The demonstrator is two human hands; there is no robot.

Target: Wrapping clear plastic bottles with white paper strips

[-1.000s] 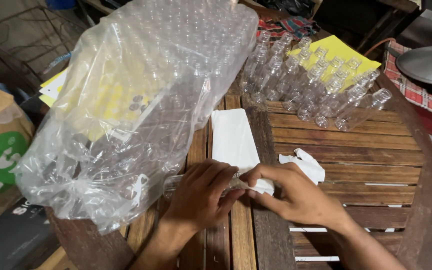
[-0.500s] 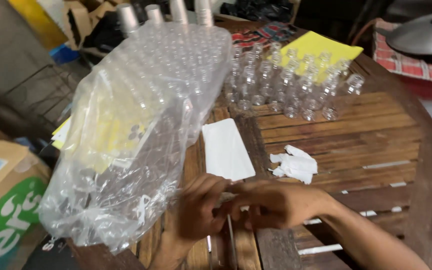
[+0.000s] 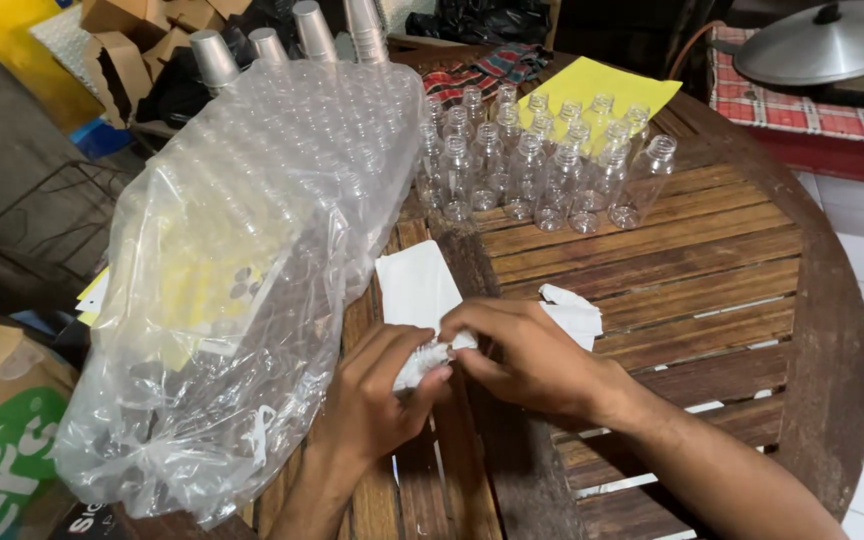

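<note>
Hands meet low on the bench [image 3: 752, 300]: your left hand [image 3: 377, 390] and right hand [image 3: 522, 355] pinch one small clear bottle [image 3: 430, 357] between them, seemingly to steady it, beside the white sheet [image 3: 414, 290] and bagged bottles [image 3: 252, 260].

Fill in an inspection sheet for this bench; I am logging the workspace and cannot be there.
Surface: round slatted wooden table, gaps between slats.
Job's things: small clear bottle pinched between both hands; white paper sheet and crumpled white scraps alongside.
Clutter: big clear plastic bag of bottles at left; upright empty bottles at the far edge; yellow sheet under them.
Grippers: left hand and right hand both closed on the bottle.
Cables: nothing seen.
Surroundings: cardboard boxes, stacked cups, metal lid on checked cloth.
</note>
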